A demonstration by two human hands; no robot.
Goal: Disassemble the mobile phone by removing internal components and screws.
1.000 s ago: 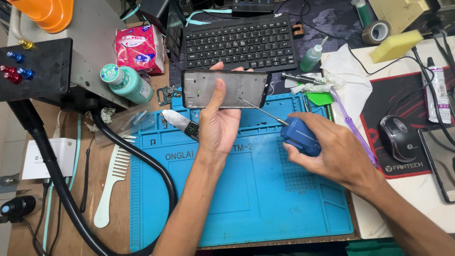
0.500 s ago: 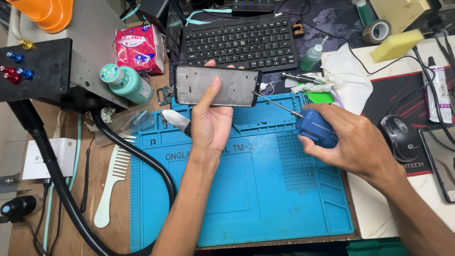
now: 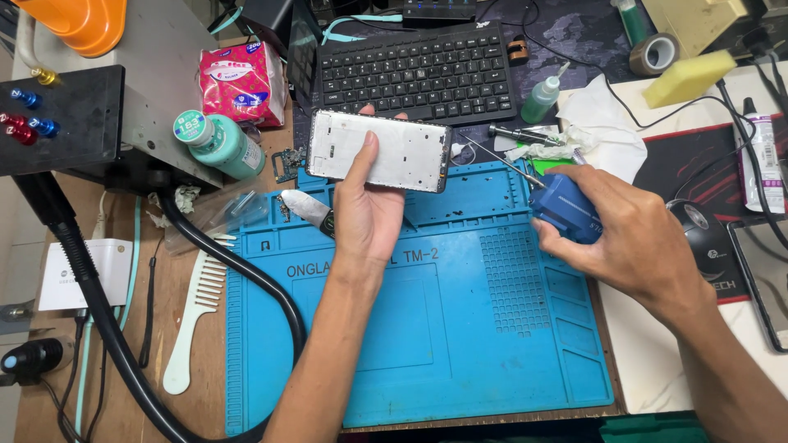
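Holding step: left hand [image 3: 367, 215] fingers pinching phone frame [image 3: 379, 151] by its edges; right hand [image 3: 622, 238] fingers wrapped around blue tool [image 3: 565, 211], whose thin tip needs steady alignment.

both hands [image 3: 369, 209] closed, gripping

Both forearms are showing bare, no sleeves reaching into view. Left hand [image 3: 367, 215] and right hand [image 3: 634, 238] are wearing no gloves, rings or watch. Nails on the fingers [image 3: 368, 148] are looking short, trimmed.
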